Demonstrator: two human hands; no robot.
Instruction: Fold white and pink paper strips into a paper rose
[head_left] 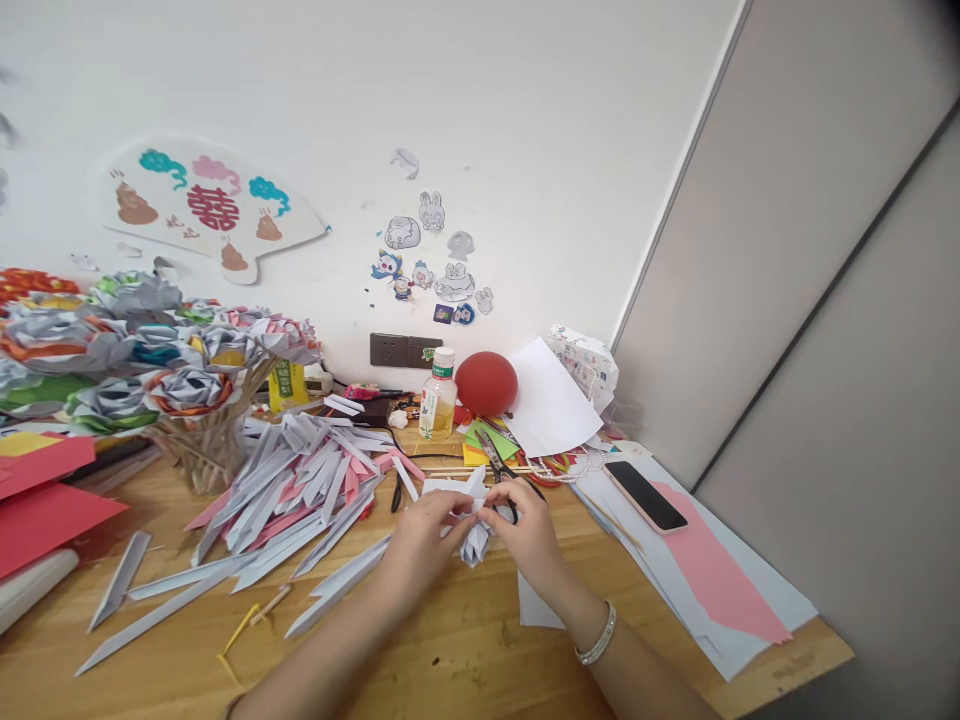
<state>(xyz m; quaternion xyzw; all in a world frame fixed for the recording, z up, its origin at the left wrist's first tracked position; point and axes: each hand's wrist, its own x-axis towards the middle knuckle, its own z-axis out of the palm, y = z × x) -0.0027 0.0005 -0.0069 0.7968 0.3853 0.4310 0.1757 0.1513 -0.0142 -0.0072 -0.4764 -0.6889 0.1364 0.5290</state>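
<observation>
Between my two hands is a small folded white paper piece (pixel 474 545), its pleated points hanging below my fingers. My left hand (pixel 431 525) pinches it from the left with thumb and fingertips. From the right, my right hand (pixel 521 520) pinches the same paper, and a beaded bracelet (pixel 598 634) circles that wrist. Black-handled scissors (pixel 495 455) lie just beyond my right hand, partly covered by it. Left of my hands spreads a pile of folded paper strips (pixel 300 490), mostly white with some pink.
Paper flowers (pixel 191 390) on sticks fill a container at the left. A bottle (pixel 439 400) and a red balloon (pixel 487 384) stand near the wall. A phone (pixel 645 495) rests on paper sheets (pixel 720 640) at the right. Red paper (pixel 52 520) lies at the left edge.
</observation>
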